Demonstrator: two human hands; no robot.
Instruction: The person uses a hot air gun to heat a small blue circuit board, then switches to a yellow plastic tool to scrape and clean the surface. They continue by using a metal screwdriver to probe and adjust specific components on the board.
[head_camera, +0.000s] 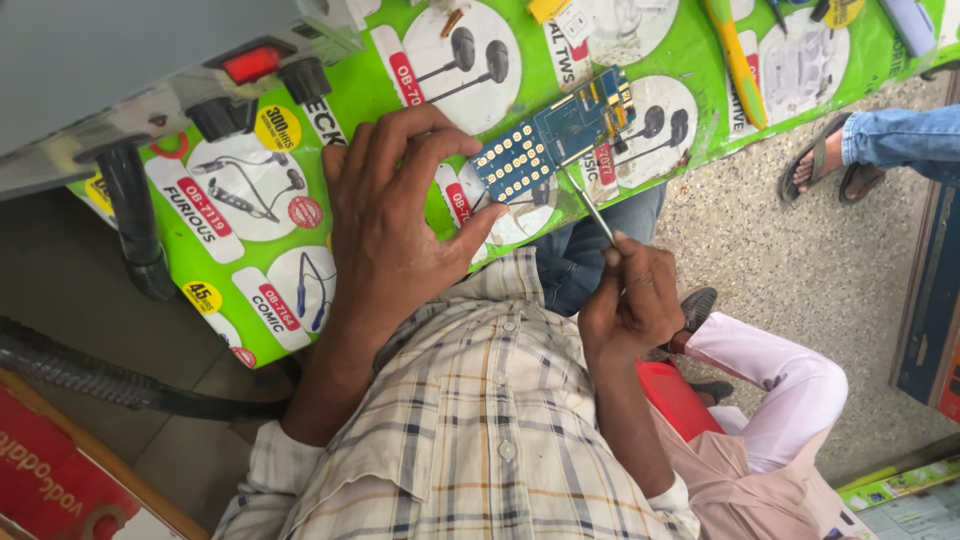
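We note a blue circuit board (556, 133) lying flat on the bench (350, 95), near its front edge, on a green printed sheet showing earphones. It rests keypad side up, rows of pale contact pads towards our left hand (385, 225), the denser components towards the far edge.

Left hand: spread flat, palm down on the green sheet just beside the board, fingers loosely extended. The fingertips (470, 150) reach the board's near-left corner, apparently touching it; we judge this pins the board so it cannot slide under the tool. Nothing is enclosed in this hand.

Right hand (630, 300): closed in a pinch on a thin metal tool (587, 205), held pencil-fashion just off the bench's front edge, above the lap. The tool's tip meets the board's lower edge (whether tweezers or a probe, we cannot tell). The low angle suits fine work at the board's edge.

Surroundings: a grey unit with a red switch (251, 65) and black knobs at the bench's left corner, with a black hose (135, 225) hanging down from it; a yellow-handled tool (735, 62) towards the far right edge. Another person's sandalled foot (815, 165) stands on the speckled floor.
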